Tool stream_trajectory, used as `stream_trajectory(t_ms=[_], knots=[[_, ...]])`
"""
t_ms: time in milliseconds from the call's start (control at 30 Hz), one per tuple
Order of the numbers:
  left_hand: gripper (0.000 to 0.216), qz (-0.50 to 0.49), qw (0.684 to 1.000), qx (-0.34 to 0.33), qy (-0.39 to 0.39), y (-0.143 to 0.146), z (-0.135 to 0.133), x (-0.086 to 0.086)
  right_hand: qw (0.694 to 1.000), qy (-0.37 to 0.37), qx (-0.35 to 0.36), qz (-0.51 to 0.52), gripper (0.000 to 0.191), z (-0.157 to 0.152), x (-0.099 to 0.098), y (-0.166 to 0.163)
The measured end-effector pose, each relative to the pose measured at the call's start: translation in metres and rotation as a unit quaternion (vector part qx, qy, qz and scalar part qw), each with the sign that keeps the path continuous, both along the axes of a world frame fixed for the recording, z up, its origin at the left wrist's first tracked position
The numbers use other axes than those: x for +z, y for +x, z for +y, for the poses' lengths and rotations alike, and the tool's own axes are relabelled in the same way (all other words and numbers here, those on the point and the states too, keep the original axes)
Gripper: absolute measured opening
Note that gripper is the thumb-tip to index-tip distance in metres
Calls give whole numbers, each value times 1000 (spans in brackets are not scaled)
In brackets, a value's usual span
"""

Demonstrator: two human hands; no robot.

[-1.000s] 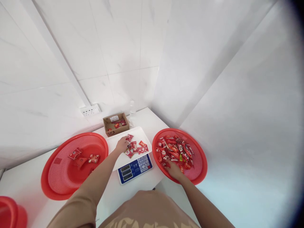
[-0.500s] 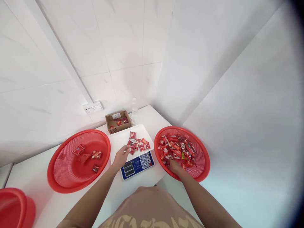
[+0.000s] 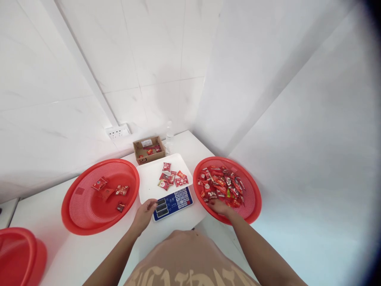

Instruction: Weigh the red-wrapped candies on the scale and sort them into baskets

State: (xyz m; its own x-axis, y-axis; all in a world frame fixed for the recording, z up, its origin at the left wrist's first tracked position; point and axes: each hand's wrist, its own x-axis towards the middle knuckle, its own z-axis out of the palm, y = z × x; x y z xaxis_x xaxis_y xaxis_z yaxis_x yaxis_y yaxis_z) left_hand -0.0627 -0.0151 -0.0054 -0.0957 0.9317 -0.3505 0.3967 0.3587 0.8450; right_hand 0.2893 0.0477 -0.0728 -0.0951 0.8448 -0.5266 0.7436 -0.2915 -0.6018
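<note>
Beside the scale (image 3: 174,201), the left hand (image 3: 145,214) hovers half-open, empty; the tray packets (image 3: 171,178) lie beyond its fingertips. The right hand (image 3: 218,206) rests on the packet heap (image 3: 222,186) in the right basket (image 3: 251,206), grip impossible to tell.

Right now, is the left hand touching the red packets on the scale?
Apart. Head view: left hand at the scale's display, bare white tray between it and the red packets.

I log red snack packets (image 3: 222,183) heaped loosely in the right red basket (image 3: 251,204). Several more packets (image 3: 171,178) lie flat on the white scale pan (image 3: 151,180).
</note>
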Motion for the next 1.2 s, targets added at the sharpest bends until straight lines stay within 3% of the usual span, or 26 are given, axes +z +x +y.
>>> stream_trajectory(t_ms=[167,400,533,667,867,1033,1200], knots=[[28,12,1000,-18,4,3,3,5,999,9,0,35,20,-4,17,-6],[28,101,991,-77,50,21,29,-3,996,50,-70,-8,37,-7,24,-10],[31,234,943,-184,147,43,65,-2,990,81,-109,-28,44,-14,21,-20],[30,322,900,-245,161,64,111,2,985,109,-125,-38,46,-26,19,-31],[20,360,896,-228,123,76,151,-2,980,168,-105,-29,47,-32,17,-33],[22,344,910,-205,105,77,159,-7,981,158,-100,-42,45,-30,19,-33],[33,288,941,-140,111,77,156,4,982,159,-97,-30,45,-30,21,-34]])
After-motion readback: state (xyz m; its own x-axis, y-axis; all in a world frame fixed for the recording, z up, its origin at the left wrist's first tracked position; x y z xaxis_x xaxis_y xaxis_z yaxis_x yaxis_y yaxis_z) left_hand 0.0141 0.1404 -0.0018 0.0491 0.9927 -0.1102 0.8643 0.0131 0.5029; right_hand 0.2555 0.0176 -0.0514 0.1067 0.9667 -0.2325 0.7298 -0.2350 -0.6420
